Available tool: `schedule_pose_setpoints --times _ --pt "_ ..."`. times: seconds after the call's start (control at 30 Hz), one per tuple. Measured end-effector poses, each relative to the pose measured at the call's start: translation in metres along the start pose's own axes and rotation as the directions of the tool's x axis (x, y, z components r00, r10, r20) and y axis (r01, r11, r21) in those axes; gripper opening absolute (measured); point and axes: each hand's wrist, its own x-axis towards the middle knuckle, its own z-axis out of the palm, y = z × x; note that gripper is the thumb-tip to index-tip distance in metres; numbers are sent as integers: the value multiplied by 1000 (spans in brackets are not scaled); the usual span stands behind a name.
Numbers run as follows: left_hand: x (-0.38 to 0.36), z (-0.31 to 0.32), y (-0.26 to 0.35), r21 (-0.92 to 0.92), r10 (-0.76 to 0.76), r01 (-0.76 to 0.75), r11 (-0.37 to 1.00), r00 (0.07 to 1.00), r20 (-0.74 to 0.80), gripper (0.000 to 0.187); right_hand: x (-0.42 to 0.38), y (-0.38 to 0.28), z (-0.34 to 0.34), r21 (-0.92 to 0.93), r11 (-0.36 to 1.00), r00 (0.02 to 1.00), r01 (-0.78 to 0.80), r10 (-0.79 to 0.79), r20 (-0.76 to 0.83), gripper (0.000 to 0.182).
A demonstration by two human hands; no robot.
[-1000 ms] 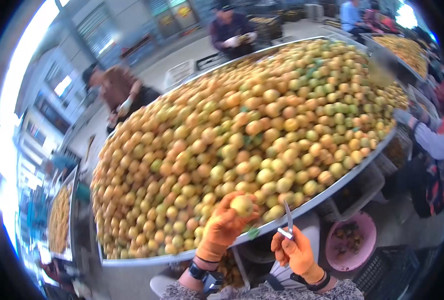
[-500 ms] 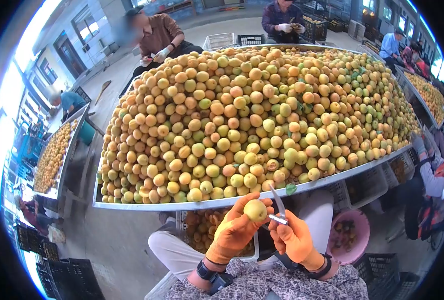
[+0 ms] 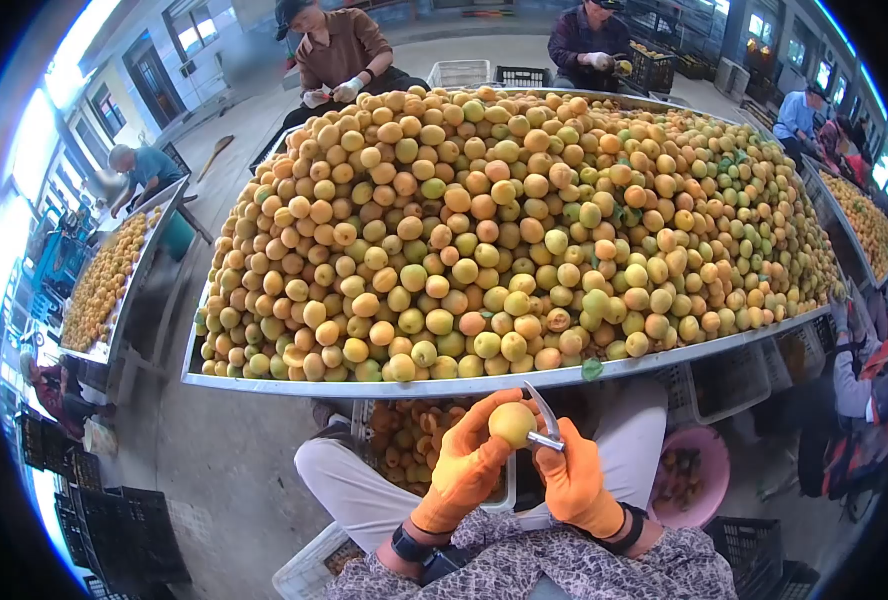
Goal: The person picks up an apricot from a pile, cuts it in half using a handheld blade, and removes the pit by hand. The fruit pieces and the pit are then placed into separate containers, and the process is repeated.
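Note:
My left hand point(image 3: 459, 470), in an orange glove, is closed around a yellow apricot point(image 3: 511, 424). In my right hand point(image 3: 579, 485), gloved the same way, is a small knife point(image 3: 545, 410) with a curved blade and a metal handle. The blade points up beside the apricot's right side, its handle end close against the fruit. Both hands are over my lap, just below the front rim of a large metal-edged table point(image 3: 434, 387) heaped with apricots point(image 3: 484, 250). Beneath them, halved apricots point(image 3: 404, 435) fill a crate, partly hidden by my left hand.
A pink tub point(image 3: 716, 480) holding dark scraps stands at my right, near a black crate point(image 3: 749, 545). A white crate point(image 3: 299, 575) sits by my left leg. Across the table, two people point(image 3: 344, 50) handle small items. More fruit tables point(image 3: 124, 290) stand at both sides.
The knife has turned closer to the apricot, its blade now curving upright beside it. My right hand has moved slightly left and closed more tightly. The whole view has shifted a little.

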Motion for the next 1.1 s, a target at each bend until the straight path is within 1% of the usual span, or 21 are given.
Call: schedule_pose_setpoints --times 0.03,0.1,0.17,0.23,0.3,0.33,0.37,0.47,0.5,0.57,0.63,0.7,0.73,0.77,0.8,0.83,0.9,0.93,0.97,1.03,1.1 --pt "-2 2 -2 13 7 -7 1000 1000 -27 75 0 0 1 4 1000 1000 -4 4 -7 32" --pt "-3 3 -5 28 5 -3 1000 998 -55 75 0 0 0 -99 988 992 115 -120 -47 33" --pt "-1 3 -7 171 62 -55 984 997 -40 72 0 1 2 -111 988 990 104 -113 -79 31" --pt "4 6 -8 176 50 -41 983 998 -46 71 3 2 0 -128 987 988 94 -108 -107 29" --pt "6 4 -14 389 134 -105 915 990 -48 61 3 7 -2 -196 971 978 135 -162 -130 23" --pt "7 4 -14 400 113 -76 913 991 -71 61 4 12 -6 -169 985 994 37 -55 -100 20" --pt "10 3 -13 426 95 -57 903 993 -68 60 4 14 -9 -169 985 992 40 -59 -107 20" --pt "19 4 -9 501 77 -41 865 996 -51 55 15 14 -20 -107 980 985 -169 166 -43 23" --pt "22 5 -10 508 78 -42 861 996 -50 55 17 13 -27 -71 980 982 -188 187 -23 24" --pt "31 11 -15 561 121 -84 823 992 -28 54 21 5 -42 66 946 948 -316 314 44 25" --pt "41 11 -25 622 181 -150 768 983 14 49 17 -1 -56 142 931 941 -336 336 29 25" --pt "50 15 -26 842 345 -257 473 934 92 48 9 -11 -74 211 912 935 -350 354 21 25" --pt "54 23 -9 776 375 -156 611 921 -110 43 0 -18 -87 236 867 893 -439 449 12 25" --pt "64 12 2 611 369 -236 755 924 -100 50 -7 -19 -96 266 814 845 -516 535 1 25" --pt "61 9 7 406 242 -202 891 969 -50 53 -15 -9 -98 -4 925 917 -380 376 -134 26" --pt "55 21 16 183 120 -122 976 993 21 57 -18 -8 -96 -1 927 919 -376 372 -132 26" --pt "53 27 9 201 80 -89 976 995 54 66 -21 -10 -94 -234 953 979 -195 178 -95 29" --pt "52 27 6 115 39 -49 992 995 93 69 -20 -13 -90 -141 971 981 -193 188 -52 30" --pt "51 28 4 31 -2 -2 1000 991 136 72 -19 -15 -85 -138 972 981 -190 184 -54 30" --pt "47 32 -4 93 6 -14 996 996 84 78 -16 -17 -74 32 984 984 -175 173 47 31" --pt "41 28 -8 131 -56 37 991 988 143 83 -16 -23 -66 63 987 987 -148 143 77 33"
